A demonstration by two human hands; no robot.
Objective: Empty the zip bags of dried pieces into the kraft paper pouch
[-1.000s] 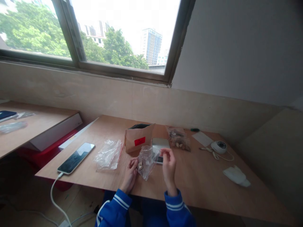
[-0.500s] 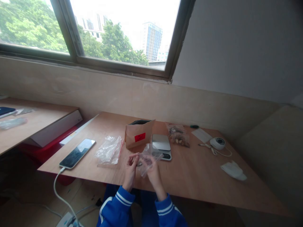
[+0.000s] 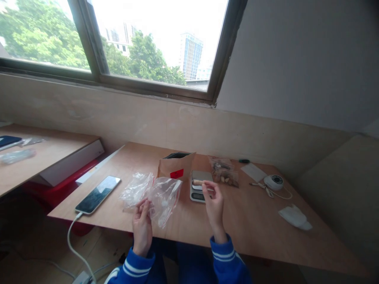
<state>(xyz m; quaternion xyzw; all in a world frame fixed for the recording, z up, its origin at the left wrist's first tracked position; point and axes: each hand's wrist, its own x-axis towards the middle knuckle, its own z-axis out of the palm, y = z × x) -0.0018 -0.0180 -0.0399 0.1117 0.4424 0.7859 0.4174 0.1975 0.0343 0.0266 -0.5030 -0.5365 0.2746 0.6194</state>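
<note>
My left hand (image 3: 142,221) pinches the lower edge of a clear plastic zip bag (image 3: 164,195) and holds it up over the table's near edge. My right hand (image 3: 213,203) is raised beside it, its fingertips pinched on a small tan piece (image 3: 197,182) just above a silver digital scale (image 3: 198,184). A brown paper pouch with a red label (image 3: 175,169) stands open behind the bag. A second clear bag with nuts (image 3: 223,173) lies to the right of the scale. More empty clear bags (image 3: 133,190) lie to the left.
A phone (image 3: 98,194) on a white cable lies at the wooden table's (image 3: 251,221) left end. At the right are a white card (image 3: 253,172), a round white device with a cord (image 3: 273,182) and a white cloth (image 3: 294,218). Another table (image 3: 44,154) stands at left.
My hands have come apart: the left carried the clear bag left and lower, and the right lifted toward the scale with a small piece pinched in it. The camera shifted slightly.
</note>
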